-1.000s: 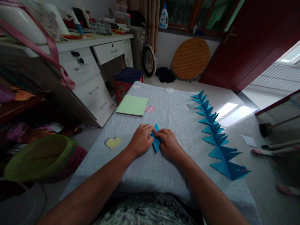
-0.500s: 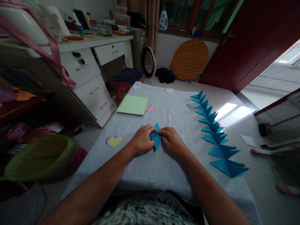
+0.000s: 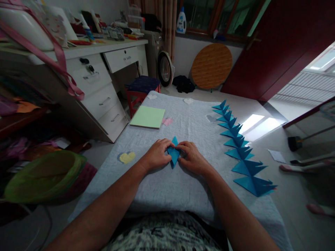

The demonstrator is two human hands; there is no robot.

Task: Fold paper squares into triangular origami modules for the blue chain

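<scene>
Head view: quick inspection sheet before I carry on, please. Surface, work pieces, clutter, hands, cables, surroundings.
Surface: pale cloth, lightly wrinkled, patterned with hearts and clouds.
Work pieces: small blue paper, folded, between the hands; row of blue folded pieces along the right side; green paper stack at far left.
Clutter: desk on the left, crowded with odds and ends.
Hands: left hand and right hand both touch the small blue paper, from opposite sides.
Cables: thin cord-like line on the floor by the green bin; too dim to identify.
Surroundings: stool near the far left corner; washing machine door open.
</scene>
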